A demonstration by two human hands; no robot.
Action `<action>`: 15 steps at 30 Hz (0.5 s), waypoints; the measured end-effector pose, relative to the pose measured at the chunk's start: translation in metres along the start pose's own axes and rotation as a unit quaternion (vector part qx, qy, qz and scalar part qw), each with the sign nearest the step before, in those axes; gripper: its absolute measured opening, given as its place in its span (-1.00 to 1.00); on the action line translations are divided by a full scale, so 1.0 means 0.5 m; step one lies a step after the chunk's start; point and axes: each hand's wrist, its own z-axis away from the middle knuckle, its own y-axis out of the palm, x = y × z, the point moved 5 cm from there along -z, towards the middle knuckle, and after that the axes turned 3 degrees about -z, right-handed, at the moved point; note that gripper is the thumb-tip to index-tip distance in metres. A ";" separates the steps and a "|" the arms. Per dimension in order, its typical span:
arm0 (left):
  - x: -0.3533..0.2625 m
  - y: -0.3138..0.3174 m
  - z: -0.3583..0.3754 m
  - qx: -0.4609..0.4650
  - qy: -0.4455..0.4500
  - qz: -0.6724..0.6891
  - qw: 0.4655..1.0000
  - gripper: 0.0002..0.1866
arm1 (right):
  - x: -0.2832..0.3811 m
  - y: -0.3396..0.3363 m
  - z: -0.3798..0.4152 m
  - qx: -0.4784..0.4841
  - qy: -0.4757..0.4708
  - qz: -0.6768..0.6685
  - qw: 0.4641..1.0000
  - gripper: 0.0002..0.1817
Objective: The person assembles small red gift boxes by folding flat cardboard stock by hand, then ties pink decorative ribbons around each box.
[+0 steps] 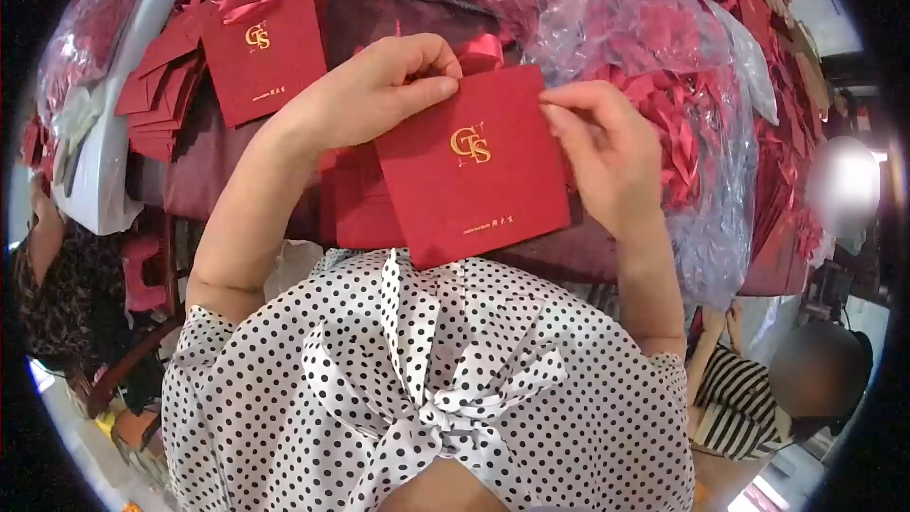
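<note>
A red paper bag (479, 171) with gold lettering is held upright before my chest, tilted a little. My left hand (403, 81) pinches its top left corner, thumb against the edge. At the top right corner, my right hand (602, 137) has thumb and forefinger closed on the edge. A pink ribbon (482, 49) shows behind the bag's top edge between my hands. More red material lies behind the bag, partly hidden by it.
A stack of similar red bags (270, 62) lies at the upper left. Clear plastic wrapping (645, 24) and loose red ribbons (664, 133) cover the right side of the dark red table (223, 166). A person in stripes (735, 398) is at the lower right.
</note>
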 end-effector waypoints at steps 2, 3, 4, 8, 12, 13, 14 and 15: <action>-0.003 -0.013 0.005 0.016 -0.015 0.024 0.999 -0.85 | -0.001 0.044 -0.029 0.015 -0.006 -0.074 0.997 -0.92; -0.002 -0.016 0.010 0.036 -0.033 0.051 0.998 -0.86 | -0.013 0.065 -0.037 0.042 0.040 -0.093 0.994 -0.90; -0.003 -0.025 0.014 0.030 -0.034 0.051 0.998 -0.86 | -0.021 0.077 -0.046 0.047 0.036 -0.094 0.994 -0.90; 0.011 -0.041 0.018 0.072 -0.060 0.187 0.978 -0.84 | -0.020 0.109 -0.066 0.039 -0.088 -0.059 0.994 -0.89; 0.037 -0.043 0.015 0.075 -0.088 0.241 0.964 -0.81 | -0.026 0.136 -0.071 0.070 -0.017 -0.083 0.994 -0.90; 0.042 -0.034 0.012 0.075 -0.087 0.241 0.964 -0.81 | -0.026 0.132 -0.069 0.070 -0.018 -0.069 0.995 -0.91; 0.044 -0.035 0.010 0.070 -0.074 0.228 0.968 -0.82 | -0.021 0.132 -0.073 0.069 -0.017 -0.067 0.995 -0.91; 0.044 -0.037 0.008 0.064 -0.061 0.216 0.972 -0.83 | -0.010 0.133 -0.076 0.065 -0.050 -0.042 0.996 -0.91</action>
